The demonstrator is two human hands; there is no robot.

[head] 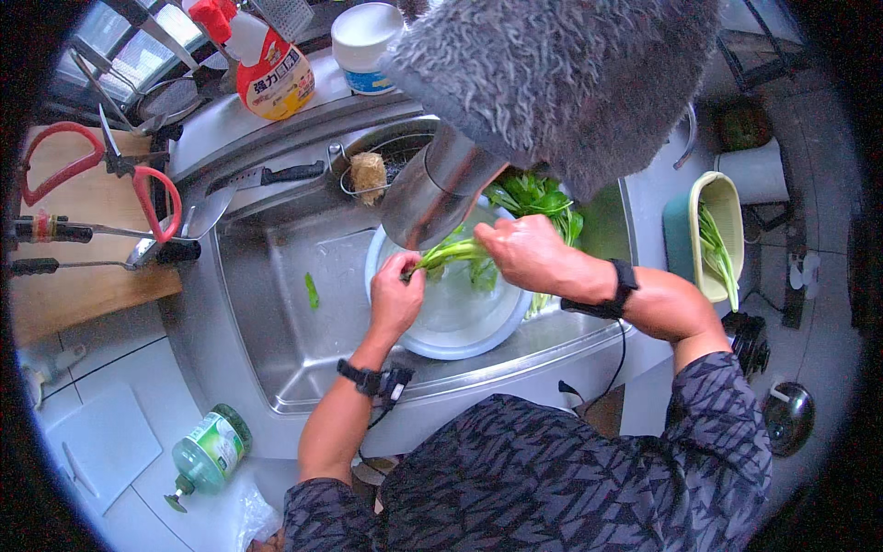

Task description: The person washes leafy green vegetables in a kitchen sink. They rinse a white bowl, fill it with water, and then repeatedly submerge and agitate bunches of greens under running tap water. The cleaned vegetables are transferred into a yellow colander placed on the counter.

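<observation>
Over a round plastic basin of water in a steel sink, my left hand pinches the lower end of some green leafy vegetable stalks. My right hand is closed around the other end of the same stalks. Under them, leaves show in the basin's water. More leafy greens lie beyond my right hand, at the basin's far right side, with pale stalks beside the rim. A metal cylinder, probably the faucet, stands out above the basin and partly hides it.
A loose leaf lies in the sink. A kitchen knife, a spray bottle and a white tub are behind it. Red-handled scissors are left. A container with stalks stands right, a pump bottle lower left.
</observation>
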